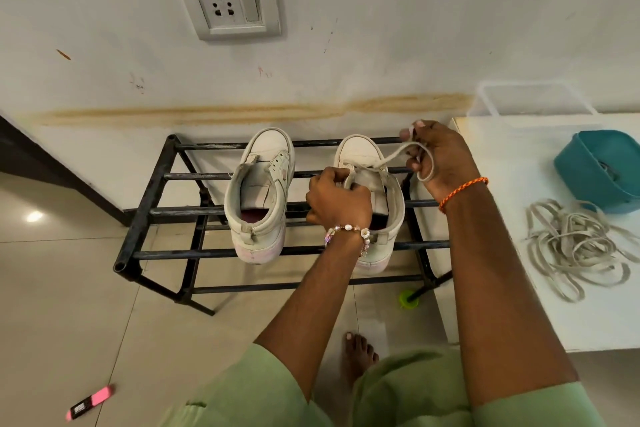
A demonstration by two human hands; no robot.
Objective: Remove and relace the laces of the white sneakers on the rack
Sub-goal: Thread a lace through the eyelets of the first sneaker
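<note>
Open gap between the two sneakers, left [258, 196] and right [372, 204], on the rack [145, 211]; wall [346, 62] blocks behind, white table [502, 218] crowds the right side.

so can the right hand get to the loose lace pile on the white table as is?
Probably not yet: the right hand is holding the lace from the right sneaker. Path to the pile looks open.

Two white high-top sneakers stand toes to the wall on the black metal rack [149, 211], the left sneaker [258, 198] without laces, the right sneaker [375, 184] with one pale lace [398, 154] looping up from its lower eyelets, and a loose lace [575, 250] tangled on the white bench [512, 305].
</note>
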